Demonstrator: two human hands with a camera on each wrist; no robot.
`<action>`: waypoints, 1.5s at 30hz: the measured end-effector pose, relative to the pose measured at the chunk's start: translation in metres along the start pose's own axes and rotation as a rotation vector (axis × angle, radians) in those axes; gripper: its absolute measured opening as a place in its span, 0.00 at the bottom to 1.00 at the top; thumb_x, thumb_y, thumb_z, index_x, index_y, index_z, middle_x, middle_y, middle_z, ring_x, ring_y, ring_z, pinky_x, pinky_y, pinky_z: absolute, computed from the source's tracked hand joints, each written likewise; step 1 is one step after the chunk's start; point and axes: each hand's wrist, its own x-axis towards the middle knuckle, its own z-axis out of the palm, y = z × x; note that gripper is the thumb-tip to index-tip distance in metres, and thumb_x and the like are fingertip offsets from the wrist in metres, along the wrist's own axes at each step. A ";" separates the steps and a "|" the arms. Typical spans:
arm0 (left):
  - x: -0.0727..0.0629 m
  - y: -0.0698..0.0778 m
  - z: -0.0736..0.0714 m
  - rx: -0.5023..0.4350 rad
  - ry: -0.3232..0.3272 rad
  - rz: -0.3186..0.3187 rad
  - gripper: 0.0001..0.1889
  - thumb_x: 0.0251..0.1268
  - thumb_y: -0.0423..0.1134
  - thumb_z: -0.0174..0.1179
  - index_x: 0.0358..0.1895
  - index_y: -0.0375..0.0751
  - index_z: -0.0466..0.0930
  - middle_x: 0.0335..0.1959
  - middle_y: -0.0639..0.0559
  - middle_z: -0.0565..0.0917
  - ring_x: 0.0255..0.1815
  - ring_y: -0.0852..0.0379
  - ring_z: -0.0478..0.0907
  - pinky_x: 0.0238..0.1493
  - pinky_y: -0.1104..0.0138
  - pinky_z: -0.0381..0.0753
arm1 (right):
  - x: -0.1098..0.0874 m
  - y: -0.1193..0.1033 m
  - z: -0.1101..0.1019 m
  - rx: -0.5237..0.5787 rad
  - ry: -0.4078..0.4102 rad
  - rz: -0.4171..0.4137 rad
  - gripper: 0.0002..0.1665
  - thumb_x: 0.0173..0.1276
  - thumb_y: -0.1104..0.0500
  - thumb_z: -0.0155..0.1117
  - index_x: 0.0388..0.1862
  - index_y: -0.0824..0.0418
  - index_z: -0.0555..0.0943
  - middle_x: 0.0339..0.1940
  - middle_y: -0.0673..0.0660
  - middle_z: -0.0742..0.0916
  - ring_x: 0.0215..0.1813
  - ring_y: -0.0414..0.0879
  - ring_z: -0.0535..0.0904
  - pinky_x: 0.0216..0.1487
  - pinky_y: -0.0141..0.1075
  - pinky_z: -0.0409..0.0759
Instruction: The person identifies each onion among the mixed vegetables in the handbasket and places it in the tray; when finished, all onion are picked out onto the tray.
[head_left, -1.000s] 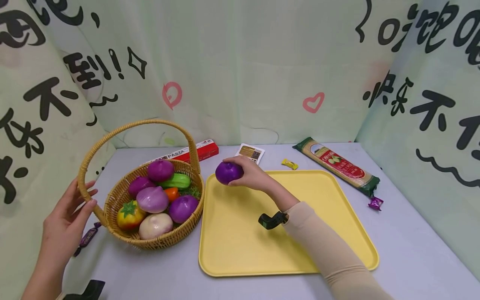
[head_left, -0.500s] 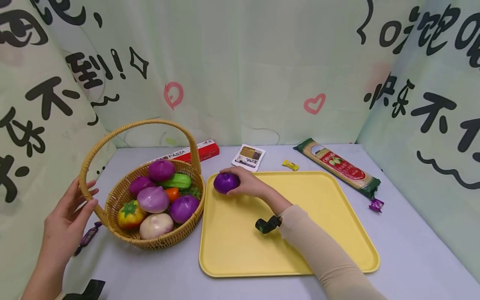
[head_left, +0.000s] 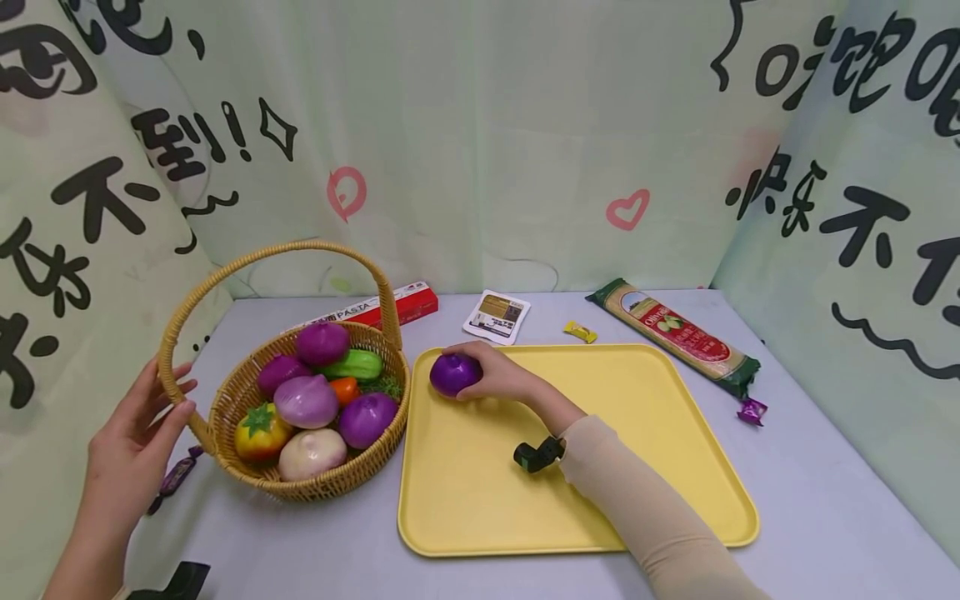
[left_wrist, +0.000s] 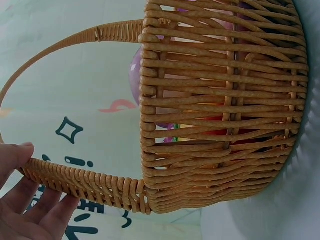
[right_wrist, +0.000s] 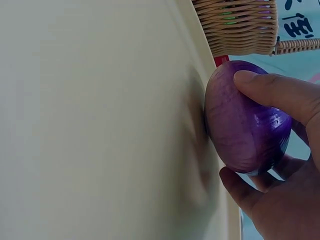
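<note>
In the head view my right hand holds a glossy purple onion at the far left corner of the yellow tray. Seen from the right wrist, thumb and fingertips sit on the sides of the onion, its underside right at the tray surface. My left hand grips the wicker basket's handle, thumb on one side and fingers on the other. The basket is full of vegetables: several purple onions, a white onion, a yellow-orange tomato and a green cucumber.
Behind the basket lies a red pasta box. A white card-like packet and a yellow candy are beyond the tray. To the right are a spaghetti pack and a purple candy; a dark wrapped candy lies left of the basket.
My right hand has lowered the purple onion toward the tray's far left corner, uncovering more of the white packet. The left hand keeps its grip on the basket handle, which stays in place.
</note>
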 end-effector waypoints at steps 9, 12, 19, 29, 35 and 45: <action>0.001 -0.002 0.000 -0.009 -0.004 0.005 0.33 0.69 0.40 0.53 0.73 0.66 0.51 0.65 0.69 0.71 0.51 0.88 0.65 0.45 0.94 0.66 | -0.001 0.000 -0.002 0.002 -0.010 0.014 0.49 0.49 0.61 0.75 0.71 0.55 0.63 0.69 0.60 0.70 0.71 0.55 0.63 0.71 0.51 0.63; 0.001 -0.002 0.000 -0.013 -0.004 0.007 0.33 0.69 0.40 0.53 0.73 0.66 0.52 0.65 0.69 0.71 0.51 0.88 0.65 0.45 0.94 0.66 | -0.002 0.001 -0.005 0.027 -0.004 0.024 0.50 0.49 0.60 0.75 0.71 0.55 0.63 0.70 0.60 0.69 0.71 0.56 0.63 0.71 0.50 0.64; 0.000 -0.001 0.000 -0.014 -0.002 0.019 0.33 0.69 0.39 0.53 0.73 0.66 0.52 0.64 0.70 0.71 0.51 0.89 0.65 0.45 0.94 0.66 | -0.005 -0.001 -0.014 0.061 0.020 0.051 0.47 0.54 0.57 0.72 0.72 0.55 0.61 0.73 0.58 0.64 0.73 0.61 0.57 0.71 0.56 0.61; 0.000 -0.001 0.000 -0.014 0.000 0.028 0.33 0.69 0.39 0.53 0.73 0.65 0.52 0.64 0.70 0.71 0.51 0.89 0.65 0.45 0.94 0.66 | -0.002 -0.010 -0.022 0.052 0.034 0.019 0.46 0.57 0.56 0.70 0.72 0.57 0.61 0.73 0.58 0.65 0.74 0.59 0.57 0.72 0.55 0.61; 0.000 -0.001 -0.001 -0.014 0.002 0.032 0.33 0.69 0.39 0.53 0.73 0.65 0.52 0.64 0.70 0.71 0.51 0.89 0.65 0.45 0.94 0.66 | -0.002 -0.024 -0.030 0.044 0.053 -0.031 0.44 0.58 0.57 0.69 0.72 0.59 0.61 0.72 0.60 0.66 0.74 0.58 0.58 0.71 0.55 0.61; 0.000 -0.002 -0.001 -0.015 0.000 0.024 0.33 0.69 0.39 0.53 0.73 0.66 0.52 0.64 0.70 0.71 0.51 0.89 0.65 0.45 0.94 0.66 | 0.004 -0.040 -0.029 0.034 0.060 -0.084 0.41 0.61 0.54 0.67 0.71 0.56 0.62 0.72 0.57 0.66 0.74 0.52 0.59 0.72 0.51 0.62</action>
